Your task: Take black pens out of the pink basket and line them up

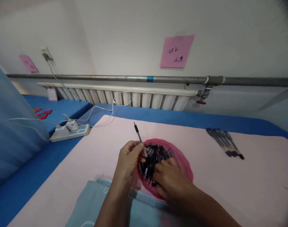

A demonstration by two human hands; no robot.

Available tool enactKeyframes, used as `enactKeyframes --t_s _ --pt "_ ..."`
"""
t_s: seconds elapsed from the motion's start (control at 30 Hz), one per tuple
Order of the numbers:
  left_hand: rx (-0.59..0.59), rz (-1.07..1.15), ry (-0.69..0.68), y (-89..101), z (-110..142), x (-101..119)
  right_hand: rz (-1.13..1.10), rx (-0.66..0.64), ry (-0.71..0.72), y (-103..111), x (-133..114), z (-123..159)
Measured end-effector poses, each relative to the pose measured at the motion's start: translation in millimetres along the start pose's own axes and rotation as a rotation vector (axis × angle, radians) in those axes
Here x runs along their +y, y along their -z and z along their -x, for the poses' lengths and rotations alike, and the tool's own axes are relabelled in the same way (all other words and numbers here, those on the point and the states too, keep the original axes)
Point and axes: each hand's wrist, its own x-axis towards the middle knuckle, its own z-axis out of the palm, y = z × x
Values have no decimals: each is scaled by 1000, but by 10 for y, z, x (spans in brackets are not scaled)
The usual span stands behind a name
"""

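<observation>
My left hand [132, 156] pinches a clear-barrelled pen [138, 134] with a black grip, its bare tip pointing up and away. Beneath it is a round pink basket [188, 167], filled with black and clear pen parts [150, 160]. My right hand [170, 179] reaches into the basket from the right, its fingers curled down among the parts. What those fingers hold, if anything, is hidden. Several dark pens [224, 142] lie side by side on the pink sheet to the right.
A pink sheet [106, 138] covers the blue surface [134, 112]. Light-blue cloth [87, 201] lies near me. At left stand a power strip [70, 133] with chargers and white cables, and a blue curtain [13, 126]. A radiator [125, 97] and pipe [111, 78] run along the wall.
</observation>
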Motion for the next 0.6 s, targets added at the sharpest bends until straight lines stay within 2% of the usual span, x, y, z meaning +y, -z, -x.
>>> enactKeyframes --t_s 0.13,0.33,0.47,0.6 --pt "13 2 5 16 -12 1 -74 28 -23 36 -26 16" --pt "70 20 -1 46 -30 27 -77 86 23 25 -59 32" --pt "3 177 57 45 -21 56 -192 185 22 124 -46 43" --pt "-52 310 125 42 -13 76 -404 342 -11 270 75 60"
